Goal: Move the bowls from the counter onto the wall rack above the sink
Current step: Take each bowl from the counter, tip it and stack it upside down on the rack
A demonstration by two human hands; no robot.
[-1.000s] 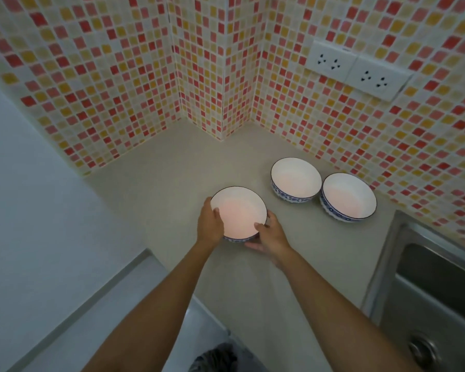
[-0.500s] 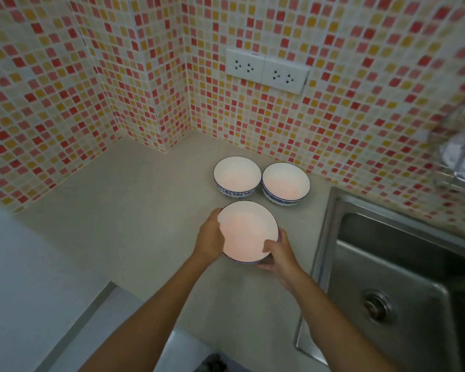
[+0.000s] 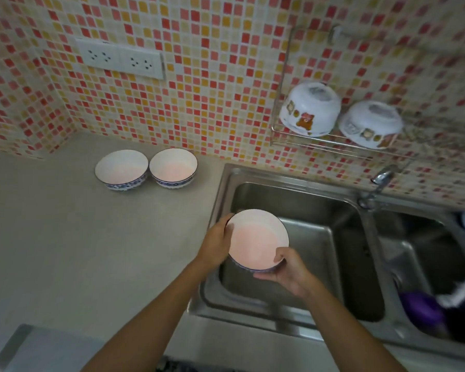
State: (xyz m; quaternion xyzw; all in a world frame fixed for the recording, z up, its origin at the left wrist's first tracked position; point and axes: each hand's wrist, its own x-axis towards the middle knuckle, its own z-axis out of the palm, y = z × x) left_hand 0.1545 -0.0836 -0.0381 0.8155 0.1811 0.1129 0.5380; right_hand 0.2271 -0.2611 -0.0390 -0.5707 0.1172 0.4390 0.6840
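We hold a blue-rimmed white bowl (image 3: pixel 257 238) in both hands at lower centre of the frame, above the left basin of the stainless double sink (image 3: pixel 301 264); our left hand (image 3: pixel 216 244) curls round its left rim, and our right hand (image 3: pixel 286 269) grips the lower right rim with the thumb over the edge and the fingers beneath; the bowl sits mouth-up, tipped slightly toward us. At left of centre two more blue-patterned bowls stand upright on the beige counter (image 3: pixel 65 237), the left one (image 3: pixel 121 169) just beside or touching the right one (image 3: pixel 173 167), both close to the mosaic-tiled wall (image 3: pixel 212 89). At upper right the wire wall rack (image 3: pixel 306 142) carries two white bowls with printed pictures, upside down, one (image 3: pixel 310 108) left of the other (image 3: pixel 371 124), touching. Below the rack a faucet (image 3: pixel 379 181) shows, blurred; a white double socket (image 3: pixel 120 59) sits on the tiles at upper left; dark and purple items (image 3: pixel 424 310) lie in the right basin, too blurred to name.
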